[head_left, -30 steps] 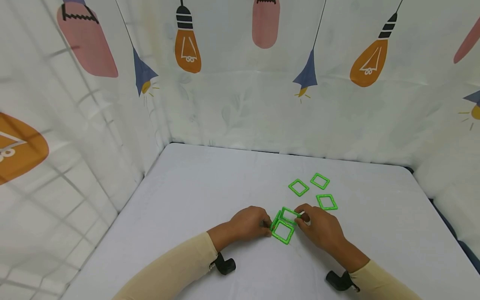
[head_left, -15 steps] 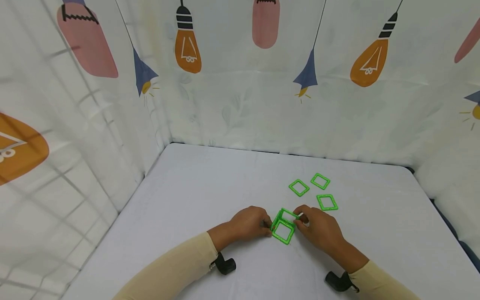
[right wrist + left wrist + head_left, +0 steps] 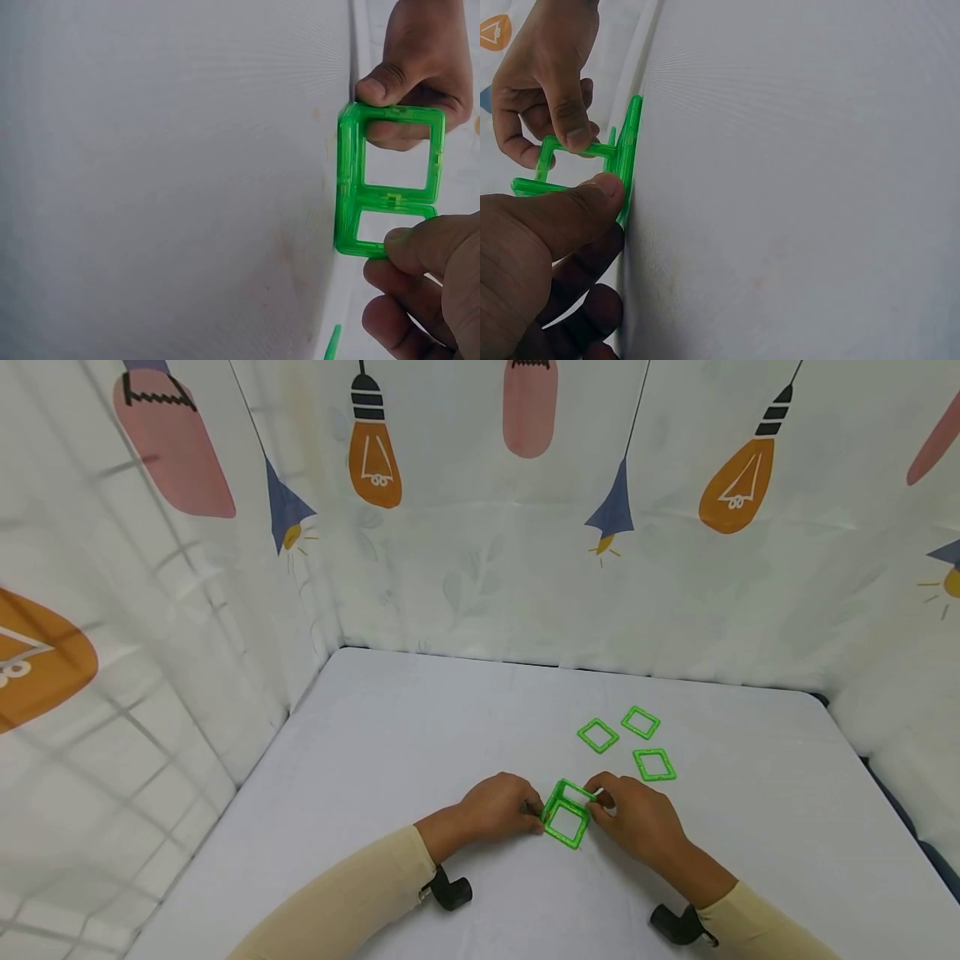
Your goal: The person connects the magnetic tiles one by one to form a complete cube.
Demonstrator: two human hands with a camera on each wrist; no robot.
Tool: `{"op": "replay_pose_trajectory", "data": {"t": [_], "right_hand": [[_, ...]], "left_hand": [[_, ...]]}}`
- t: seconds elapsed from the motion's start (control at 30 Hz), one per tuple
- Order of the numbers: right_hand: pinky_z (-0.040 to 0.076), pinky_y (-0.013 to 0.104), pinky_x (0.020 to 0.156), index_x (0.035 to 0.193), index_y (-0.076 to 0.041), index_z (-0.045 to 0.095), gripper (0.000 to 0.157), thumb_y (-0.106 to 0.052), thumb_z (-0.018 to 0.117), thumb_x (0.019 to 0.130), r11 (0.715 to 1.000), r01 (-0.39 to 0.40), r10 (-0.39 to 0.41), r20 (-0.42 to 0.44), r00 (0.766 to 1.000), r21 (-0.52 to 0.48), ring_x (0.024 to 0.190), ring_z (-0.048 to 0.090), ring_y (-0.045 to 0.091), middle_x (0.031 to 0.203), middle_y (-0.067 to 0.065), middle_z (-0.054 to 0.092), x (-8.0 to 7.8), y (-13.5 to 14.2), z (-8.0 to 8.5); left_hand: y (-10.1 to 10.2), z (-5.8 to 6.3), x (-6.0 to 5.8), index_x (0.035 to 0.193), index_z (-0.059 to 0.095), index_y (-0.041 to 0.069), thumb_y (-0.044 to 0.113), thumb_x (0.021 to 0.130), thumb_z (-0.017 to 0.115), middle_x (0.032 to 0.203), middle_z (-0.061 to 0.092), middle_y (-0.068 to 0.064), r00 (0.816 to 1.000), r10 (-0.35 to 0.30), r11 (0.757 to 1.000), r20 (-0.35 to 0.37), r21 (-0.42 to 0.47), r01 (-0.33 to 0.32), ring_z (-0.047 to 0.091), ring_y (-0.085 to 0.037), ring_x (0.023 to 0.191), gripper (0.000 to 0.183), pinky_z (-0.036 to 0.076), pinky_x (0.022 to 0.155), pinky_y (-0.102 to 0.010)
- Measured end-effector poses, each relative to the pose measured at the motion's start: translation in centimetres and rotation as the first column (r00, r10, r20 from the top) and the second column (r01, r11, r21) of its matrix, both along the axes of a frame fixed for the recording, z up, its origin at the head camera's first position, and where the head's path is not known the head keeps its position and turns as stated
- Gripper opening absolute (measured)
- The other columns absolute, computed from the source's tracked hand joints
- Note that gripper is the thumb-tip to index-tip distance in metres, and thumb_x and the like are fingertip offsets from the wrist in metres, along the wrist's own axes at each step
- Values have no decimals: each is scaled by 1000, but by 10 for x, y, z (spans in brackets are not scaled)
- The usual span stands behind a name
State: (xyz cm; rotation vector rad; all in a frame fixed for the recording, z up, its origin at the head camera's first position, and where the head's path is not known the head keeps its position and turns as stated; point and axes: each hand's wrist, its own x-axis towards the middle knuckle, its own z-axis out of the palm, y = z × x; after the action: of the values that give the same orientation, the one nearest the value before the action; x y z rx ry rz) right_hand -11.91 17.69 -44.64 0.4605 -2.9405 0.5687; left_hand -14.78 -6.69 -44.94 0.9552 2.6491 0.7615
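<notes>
Several green see-through square magnetic tiles are joined at their edges between my two hands. One tile lies low along the tabletop, seen nearly edge-on as a green bar (image 3: pixel 346 180) in the right wrist view, and others stand up from it. My left hand (image 3: pixel 498 807) pinches the left side of the group, thumb on the green plastic (image 3: pixel 632 139) in the left wrist view. With thumb and fingers my right hand (image 3: pixel 636 812) pinches the tile (image 3: pixel 420 208) at the right rear. A neighbouring upright tile (image 3: pixel 437 154) stands against it. Fingers partly hide the joints.
Three loose green tiles lie flat behind the hands: one at left (image 3: pixel 608 728), one at back right (image 3: pixel 647 714) and one nearer (image 3: pixel 648 751). A white cloth covers the table (image 3: pixel 420 718). Patterned curtains (image 3: pixel 480 568) rise behind and beside it.
My right hand has shifted slightly left and down in the head view, bringing its tile closer in against the joined group. The left hand and the loose tiles stay where they were.
</notes>
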Motion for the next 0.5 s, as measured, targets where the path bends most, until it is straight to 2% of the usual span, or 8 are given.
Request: {"op": "replay_pose_trajectory", "data": {"t": [0.23,0.5], "right_hand": [[44,27,53,106,-22,70,24,-21,84,86,1000,-1,1,1,1000,-6,67,56,6,84,-7,70,1,0,-1],[48,28,55,113,-19,69,32,-21,84,85,1000,5,-5,13,1000,-20,76,65,12,89,-4,73,3,0,-1]], "left_hand": [[0,0,0,92,82,20,21,85,85,86,72,18,1000,2,1000,4,9,-2,58,5,77,7,47,68,-17],[-1,-3,0,92,81,21,20,86,85,84,70,19,1000,-10,1000,-7,14,10,58,5,77,8,47,70,-16]]}}
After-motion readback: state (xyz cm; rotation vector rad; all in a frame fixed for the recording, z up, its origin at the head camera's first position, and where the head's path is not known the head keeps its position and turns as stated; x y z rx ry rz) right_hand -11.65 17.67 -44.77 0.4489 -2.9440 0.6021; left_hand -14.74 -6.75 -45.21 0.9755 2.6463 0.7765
